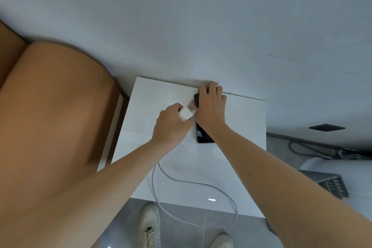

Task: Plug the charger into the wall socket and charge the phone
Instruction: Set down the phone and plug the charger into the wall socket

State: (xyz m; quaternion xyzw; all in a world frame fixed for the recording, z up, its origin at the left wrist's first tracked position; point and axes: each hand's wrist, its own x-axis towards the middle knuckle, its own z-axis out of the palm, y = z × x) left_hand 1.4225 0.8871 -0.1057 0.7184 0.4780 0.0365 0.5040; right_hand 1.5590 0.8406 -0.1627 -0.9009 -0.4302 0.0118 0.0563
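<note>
A white charger block (185,113) sits in my left hand (171,125), prongs pointing toward the wall. Its white cable (193,182) loops across the white table (241,123) and hangs over the front edge. The black phone (203,134) lies flat on the table by the wall, its far end covered by my right hand (211,104), which rests on top of it with fingers reaching the table's back edge. The two hands touch near the charger. No wall socket shows on the wall directly behind the table.
A brown padded sofa (50,117) fills the left side, right against the table. A dark rectangular plate (327,127) sits low on the wall to the right, with cables (314,150) and a grey slotted device (332,184) on the floor. My white shoes (150,225) stand below the table.
</note>
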